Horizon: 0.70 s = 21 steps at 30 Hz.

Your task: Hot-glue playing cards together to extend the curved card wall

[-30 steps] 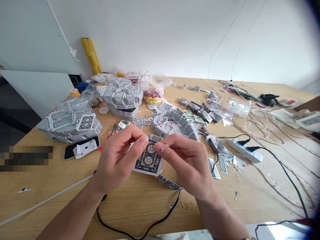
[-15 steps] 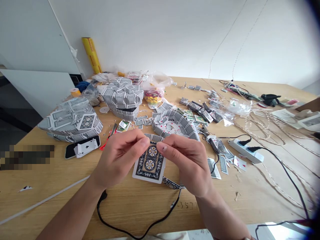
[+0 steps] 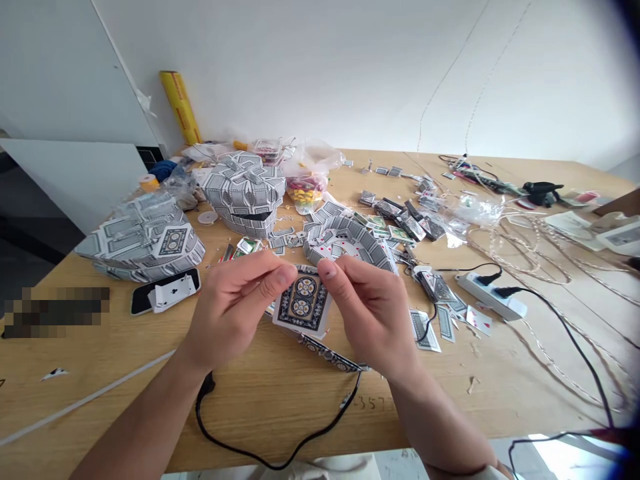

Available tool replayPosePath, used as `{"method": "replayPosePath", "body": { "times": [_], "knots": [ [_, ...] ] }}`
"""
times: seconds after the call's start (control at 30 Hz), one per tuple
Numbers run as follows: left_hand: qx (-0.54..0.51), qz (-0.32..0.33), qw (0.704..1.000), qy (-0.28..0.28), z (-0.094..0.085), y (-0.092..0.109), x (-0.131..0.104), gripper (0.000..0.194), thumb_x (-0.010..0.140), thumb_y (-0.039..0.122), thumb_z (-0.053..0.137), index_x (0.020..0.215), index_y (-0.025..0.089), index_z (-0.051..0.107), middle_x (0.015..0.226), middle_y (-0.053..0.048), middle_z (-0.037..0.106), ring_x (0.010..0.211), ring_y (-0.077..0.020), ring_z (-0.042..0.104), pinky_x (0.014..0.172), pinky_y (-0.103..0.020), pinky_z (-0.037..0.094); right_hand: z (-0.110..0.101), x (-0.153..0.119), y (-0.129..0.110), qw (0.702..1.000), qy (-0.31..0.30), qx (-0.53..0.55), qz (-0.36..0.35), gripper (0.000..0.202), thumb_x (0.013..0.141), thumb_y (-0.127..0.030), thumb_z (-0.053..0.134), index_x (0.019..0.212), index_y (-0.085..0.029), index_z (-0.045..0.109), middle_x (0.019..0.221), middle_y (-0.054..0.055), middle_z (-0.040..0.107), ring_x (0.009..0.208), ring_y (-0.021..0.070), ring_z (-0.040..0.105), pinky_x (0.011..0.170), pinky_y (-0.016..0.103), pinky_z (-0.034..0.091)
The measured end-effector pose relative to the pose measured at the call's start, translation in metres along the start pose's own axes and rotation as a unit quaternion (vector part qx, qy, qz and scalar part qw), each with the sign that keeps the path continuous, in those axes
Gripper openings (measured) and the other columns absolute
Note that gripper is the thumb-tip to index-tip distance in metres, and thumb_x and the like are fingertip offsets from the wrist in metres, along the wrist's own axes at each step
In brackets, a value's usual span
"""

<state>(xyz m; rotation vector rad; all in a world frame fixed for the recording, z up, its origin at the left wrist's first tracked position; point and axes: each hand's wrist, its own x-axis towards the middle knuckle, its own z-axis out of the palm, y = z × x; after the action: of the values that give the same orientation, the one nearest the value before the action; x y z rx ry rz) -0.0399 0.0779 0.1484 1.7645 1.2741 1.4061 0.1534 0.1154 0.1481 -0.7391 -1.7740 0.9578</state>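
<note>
A playing card [image 3: 302, 303] with a dark blue and gold patterned back is pinched at its upper corners. My left hand [image 3: 239, 303] grips the left corner between thumb and forefinger, and my right hand [image 3: 373, 310] does the same at the right. A pale, bent-looking strip shows along the card's top edge. Below and behind it, a long dark patterned card strip [image 3: 334, 355] rests above the table, partly covered by my right hand. Beyond my hands stands an open ring-shaped wall of folded cards [image 3: 383, 257], with loose cards inside.
Two lidded boxes made of cards, one [image 3: 245, 190] at the back and one [image 3: 145, 240] at left, stand near a phone [image 3: 143, 298]. A power strip [image 3: 493, 297], ropes [image 3: 530, 260] and card scraps lie to the right. A black cable [image 3: 280, 463] loops at the front.
Both hands have raised the card slightly and tilted it, so its face looks shorter. More of the dark patterned strip beneath now shows.
</note>
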Motion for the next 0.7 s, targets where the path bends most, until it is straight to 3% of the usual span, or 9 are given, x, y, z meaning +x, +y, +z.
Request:
{"method": "replayPosePath", "body": {
  "times": [0.23,0.37,0.53,0.7],
  "knots": [
    [0.021,0.011,0.992,0.122,0.004,-0.005,-0.004,0.023,0.107,0.037,0.062,0.095,0.024,0.077,0.073,0.003,0.061,0.066,-0.0125,0.052,0.062,-0.027,0.043,-0.001,0.0,0.0,0.99,-0.112,0.017,0.084,0.013,0.103,-0.03,0.067,0.094,-0.022,0.063,0.086,-0.001,0.067,0.078,0.0133,0.06,0.069,0.026,0.046],
    [0.037,-0.024,0.994,0.103,-0.005,-0.007,-0.019,0.023,0.106,0.039,0.061,0.1,0.022,0.077,0.08,0.0,0.066,0.071,-0.0147,0.058,0.065,-0.027,0.047,-0.007,-0.001,-0.002,0.982,-0.162,-0.069,0.074,0.017,0.104,-0.026,0.06,0.087,-0.022,0.061,0.079,-0.002,0.065,0.073,0.014,0.058,0.068,0.029,0.042],
    [0.138,-0.024,0.99,0.033,-0.017,-0.008,-0.05,0.02,0.102,0.039,0.067,0.094,0.022,0.076,0.077,0.002,0.068,0.067,-0.0132,0.059,0.063,-0.025,0.045,-0.011,-0.004,-0.004,0.948,-0.281,-0.143,0.033,0.016,0.101,-0.015,0.058,0.087,-0.02,0.065,0.078,-0.002,0.067,0.068,0.0119,0.051,0.066,0.029,0.032],
    [0.227,-0.024,0.966,0.121,-0.015,-0.016,-0.087,0.021,0.105,0.035,0.064,0.092,0.02,0.072,0.069,0.004,0.065,0.057,-0.0103,0.053,0.056,-0.023,0.04,-0.006,-0.01,-0.004,0.946,-0.295,-0.13,0.022,0.016,0.103,-0.023,0.063,0.09,-0.02,0.071,0.083,0.001,0.073,0.073,0.0137,0.059,0.066,0.03,0.034]
  ]
}}
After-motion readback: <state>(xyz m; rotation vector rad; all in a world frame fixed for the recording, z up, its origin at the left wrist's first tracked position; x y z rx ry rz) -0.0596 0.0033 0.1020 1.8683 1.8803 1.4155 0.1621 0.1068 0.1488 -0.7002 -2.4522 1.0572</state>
